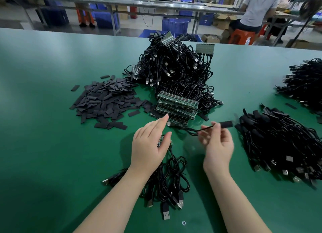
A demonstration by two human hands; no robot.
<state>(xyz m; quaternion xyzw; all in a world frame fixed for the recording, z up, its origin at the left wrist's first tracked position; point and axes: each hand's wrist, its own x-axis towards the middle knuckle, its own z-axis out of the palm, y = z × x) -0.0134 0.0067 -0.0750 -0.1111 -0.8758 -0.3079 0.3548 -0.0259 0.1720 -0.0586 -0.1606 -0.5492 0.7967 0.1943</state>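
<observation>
My left hand [149,144] lies flat with straight fingers over a small green circuit board strip [161,140] and its black USB cables [167,182] on the green table [43,145]. My right hand [217,145] is raised and blurred; its fingertips pinch a thin black cable [196,131] whose end wears a black sleeve [226,124]. Stacked green board strips [176,104] lie just beyond my hands.
A heap of flat black sleeve pieces [106,100] lies at the left. A big pile of cables with boards [176,67] rises in the middle. Sleeved cables [278,145] are stacked at the right, another cable pile [305,81] farther right. A person sits at a bench behind.
</observation>
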